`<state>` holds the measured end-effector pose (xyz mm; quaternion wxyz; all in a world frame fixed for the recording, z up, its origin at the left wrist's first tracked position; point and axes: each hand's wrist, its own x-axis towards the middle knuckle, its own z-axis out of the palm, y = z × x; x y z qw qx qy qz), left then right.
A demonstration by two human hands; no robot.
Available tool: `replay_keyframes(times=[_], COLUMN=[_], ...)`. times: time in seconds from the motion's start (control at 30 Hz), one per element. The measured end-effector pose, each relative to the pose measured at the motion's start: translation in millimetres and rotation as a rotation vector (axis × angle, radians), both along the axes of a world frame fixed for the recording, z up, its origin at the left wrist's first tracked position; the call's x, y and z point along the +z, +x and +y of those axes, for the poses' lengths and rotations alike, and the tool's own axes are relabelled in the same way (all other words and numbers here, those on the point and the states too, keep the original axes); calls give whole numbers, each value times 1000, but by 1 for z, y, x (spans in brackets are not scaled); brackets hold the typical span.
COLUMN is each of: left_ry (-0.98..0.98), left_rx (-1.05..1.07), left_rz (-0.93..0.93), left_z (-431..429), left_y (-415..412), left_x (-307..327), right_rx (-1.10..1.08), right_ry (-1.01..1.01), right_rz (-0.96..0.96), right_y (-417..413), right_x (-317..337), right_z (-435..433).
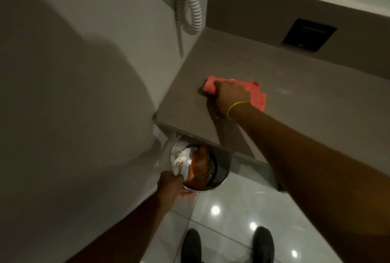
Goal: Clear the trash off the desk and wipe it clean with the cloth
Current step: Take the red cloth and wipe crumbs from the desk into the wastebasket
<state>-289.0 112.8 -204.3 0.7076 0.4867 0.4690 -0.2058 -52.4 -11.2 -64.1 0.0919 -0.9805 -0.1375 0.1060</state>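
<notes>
A pink cloth (pixel 258 99) lies on the grey-brown desk (pixel 299 85), and my right hand (pixel 231 96) presses down on it, fingers closed over its rolled left end. Small pale crumbs (pixel 217 115) dot the desk just in front of that hand, near the front edge. Below the desk's left corner a round metal mesh bin (pixel 221 161) is held by its near rim in my left hand (pixel 172 186). Inside the bin are crumpled white tissue (pixel 182 156) and an orange wrapper (pixel 199 167).
A white wall runs along the left, with a coiled phone cord (pixel 188 7) hanging above the desk's back corner. A black socket panel (pixel 309 35) sits in the desk's back board. My two dark shoes (pixel 262 243) stand on the glossy tiled floor.
</notes>
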Motion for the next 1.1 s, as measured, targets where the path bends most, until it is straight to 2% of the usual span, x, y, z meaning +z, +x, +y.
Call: replay_keyframes(times=[0.23,0.47,0.53,0.7,0.8,0.87,1.1], left_ry=[4,41,62,105,95,98,59], left_rx=[-20,-47,-76,-174,-219,-271,-401], left_rz=[33,37,42,59,78,92,174], left_z=[-9,-28,-35,-56,-76,-93,-174], left_y=[3,-6,-13,-28,-33,-38,-56], left_x=[3,20,22,22,14,1,-88], right_rx=[65,180,180,70,-156,-325,-944], right_ry=[-147,-114,-65,209,554,718,998], right_rz=[44,39,53,155,364,411,548], right_y=[-78,-162,-173,-193,-211,-223,-267], right_x=[-15,-16,-10,1,-11,-31,-136], right_z=[2,-11,-17,-60,-111,-153,-289])
